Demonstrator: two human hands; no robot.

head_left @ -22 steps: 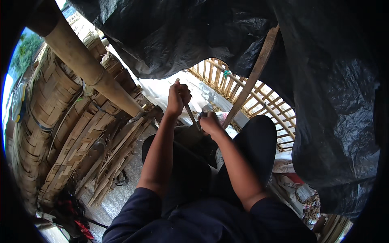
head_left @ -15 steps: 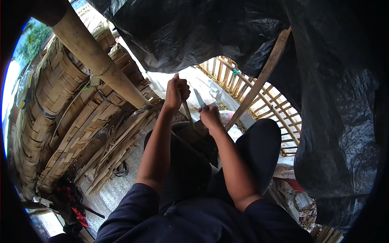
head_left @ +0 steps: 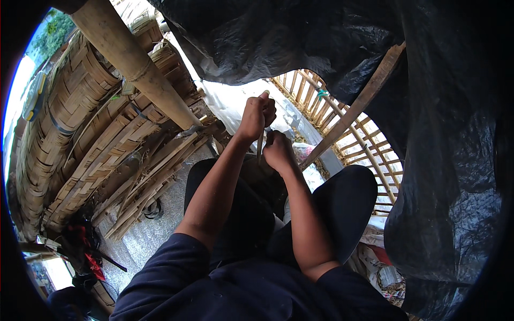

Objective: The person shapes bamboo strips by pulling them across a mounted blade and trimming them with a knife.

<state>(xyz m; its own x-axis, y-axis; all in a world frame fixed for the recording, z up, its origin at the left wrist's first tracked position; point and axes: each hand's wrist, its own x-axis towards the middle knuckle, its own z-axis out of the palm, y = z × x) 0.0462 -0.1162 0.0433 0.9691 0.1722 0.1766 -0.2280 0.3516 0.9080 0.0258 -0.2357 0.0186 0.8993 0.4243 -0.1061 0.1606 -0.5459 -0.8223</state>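
Observation:
My left hand (head_left: 256, 118) is closed around a thin bamboo strip (head_left: 260, 148), whose pale tip pokes out above the thumb. Below the fist the strip slants down toward my lap. Just right of it and a little lower, my right hand (head_left: 279, 152) grips a knife (head_left: 268, 129). Only a small piece of the knife shows between the two hands; the rest is hidden by my fingers. Both hands are close together above my dark-trousered, bent legs.
Split bamboo strips (head_left: 147, 184) are piled at left, beside rolled woven bamboo mats (head_left: 72, 96). A thick bamboo pole (head_left: 136, 67) slants overhead. Black plastic sheeting (head_left: 444, 176) hangs at right, near a wooden post (head_left: 360, 101) and a bamboo slat fence (head_left: 369, 147).
My left hand has moved right and slightly up, closer to my right hand. The blade and blue handle, plain to see before, are now mostly covered. The view has shifted a little.

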